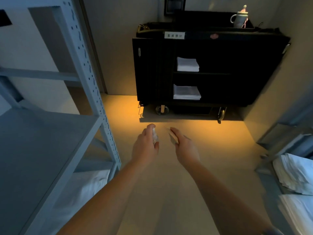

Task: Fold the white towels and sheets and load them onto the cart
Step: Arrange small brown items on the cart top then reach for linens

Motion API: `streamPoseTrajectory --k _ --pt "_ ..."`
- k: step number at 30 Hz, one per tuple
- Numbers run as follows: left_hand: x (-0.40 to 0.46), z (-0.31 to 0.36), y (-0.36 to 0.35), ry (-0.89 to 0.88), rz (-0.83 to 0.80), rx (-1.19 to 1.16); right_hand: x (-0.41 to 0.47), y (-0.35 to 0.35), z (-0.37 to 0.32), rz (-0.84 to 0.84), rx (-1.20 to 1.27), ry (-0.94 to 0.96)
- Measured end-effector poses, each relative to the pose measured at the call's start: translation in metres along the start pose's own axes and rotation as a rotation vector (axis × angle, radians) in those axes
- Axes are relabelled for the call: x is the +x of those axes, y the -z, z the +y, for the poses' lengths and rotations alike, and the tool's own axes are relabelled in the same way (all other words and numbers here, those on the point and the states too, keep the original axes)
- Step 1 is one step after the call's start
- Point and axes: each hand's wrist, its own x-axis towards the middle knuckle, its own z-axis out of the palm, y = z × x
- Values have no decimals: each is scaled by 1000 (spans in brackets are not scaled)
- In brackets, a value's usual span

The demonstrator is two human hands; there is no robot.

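Nearest to us, white linen lies heaped on the low shelf at the right, with more white cloth on the bottom tier of the grey metal rack at the left. We judge it soft, limp and light by the piece, though bulky in a stack; it should be taken by two corners or along one edge to shake it flat, and a folded pile lifted from beneath with both palms so it does not slump.

Further out, over the bare floor, our left hand is curled around a small pale bottle-like thing (too blurred to name), and our right hand holds a thin flat tan object between thumb and fingers. Neither hand touches any linen.

Beyond stands the black cart, against the wall. One folded white stack sits on its upper shelf and another on the shelf below, both at the left with room beside them. A cup stands on the cart's top.
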Motion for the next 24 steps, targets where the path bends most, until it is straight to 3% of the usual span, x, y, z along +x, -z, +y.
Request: streamPoseTrajectory --k 11,24 --pt "217 -29 -77 -48 -8 31 219 -19 45 38 -18 -41" --pt "491 -3 -144 -199 -5 -29 466 36 90 138 -48 -114"
